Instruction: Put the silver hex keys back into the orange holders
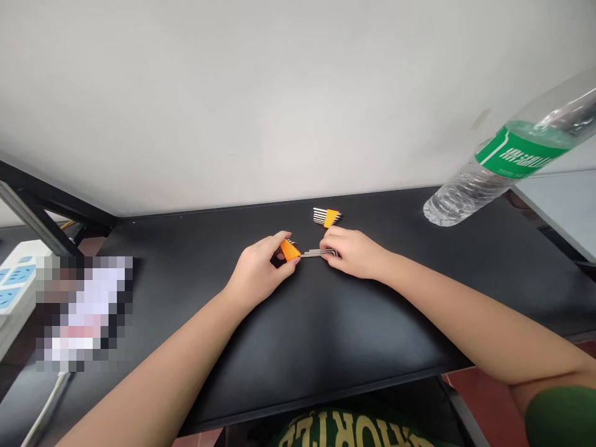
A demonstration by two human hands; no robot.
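My left hand (261, 267) is closed around an orange hex key holder (291, 250), pinching it between thumb and fingers. Dark key ends poke out at its upper side. Several silver L-shaped hex keys (314, 253) lie between my hands; their left ends meet the holder's lower right corner. My right hand (349, 250) is closed on the bent ends of these keys. Whether the long ends sit inside the holder I cannot tell. Just beyond my right hand, a second orange holder (331, 218) full of hex keys lies on the black table (298, 347).
A tall water bottle (512, 152) with a green label stands at the back right. At the left edge are a blurred phone-like object (93, 310) with a white cable (46, 403) and a white power strip (21, 273). A pale wall (279, 105) rises behind the table.
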